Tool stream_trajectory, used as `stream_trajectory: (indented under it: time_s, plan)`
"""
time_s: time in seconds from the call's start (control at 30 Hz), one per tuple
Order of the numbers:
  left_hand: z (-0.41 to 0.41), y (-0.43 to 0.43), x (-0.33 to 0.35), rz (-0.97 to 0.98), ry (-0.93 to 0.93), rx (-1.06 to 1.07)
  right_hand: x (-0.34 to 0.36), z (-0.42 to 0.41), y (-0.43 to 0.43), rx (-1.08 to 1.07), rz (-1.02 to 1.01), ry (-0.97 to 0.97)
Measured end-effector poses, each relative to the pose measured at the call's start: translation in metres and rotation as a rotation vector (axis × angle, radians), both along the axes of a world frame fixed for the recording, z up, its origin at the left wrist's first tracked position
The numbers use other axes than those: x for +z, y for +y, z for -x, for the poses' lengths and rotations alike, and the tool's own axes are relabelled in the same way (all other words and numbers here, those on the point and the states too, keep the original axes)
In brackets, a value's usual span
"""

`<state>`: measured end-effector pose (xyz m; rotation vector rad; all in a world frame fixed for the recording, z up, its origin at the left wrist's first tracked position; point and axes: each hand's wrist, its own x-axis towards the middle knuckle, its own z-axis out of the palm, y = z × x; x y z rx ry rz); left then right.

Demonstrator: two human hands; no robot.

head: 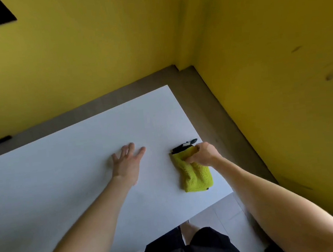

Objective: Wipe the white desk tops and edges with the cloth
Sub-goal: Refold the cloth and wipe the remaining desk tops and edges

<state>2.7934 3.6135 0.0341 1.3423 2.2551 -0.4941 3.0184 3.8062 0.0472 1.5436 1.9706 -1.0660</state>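
Right hand (202, 154) pinches the cloth (194, 172) at the worktop's (65, 186) three o'clock edge; left hand (127, 162) lies spread, bracing.

This is looking like a plain indoor room, maybe in a home or office. A white desk (55, 187) is lying under the left hand (126, 162) and the right hand (203, 154). Beyond the right hand, yellow walls (74, 63) are meeting in a corner. Nearer than it, pale floor tiles (226, 211) are showing.
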Motion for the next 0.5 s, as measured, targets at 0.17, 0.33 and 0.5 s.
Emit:
stream_trajectory:
  time_s: [0.17, 0.33, 0.5]
  plan:
    - [-0.023, -0.008, 0.011, -0.215, -0.659, 0.376, 0.049, -0.002, -0.021, 0.107, -0.067, 0.160]
    - [-0.023, 0.026, 0.063, -0.409, -0.998, 0.528, 0.112, 0.010, -0.025, 0.168, -0.152, 0.359]
    - [0.000, 0.070, 0.121, -0.524, -0.870, 0.382, 0.180, 0.025, -0.002, 0.104, -0.278, 0.570]
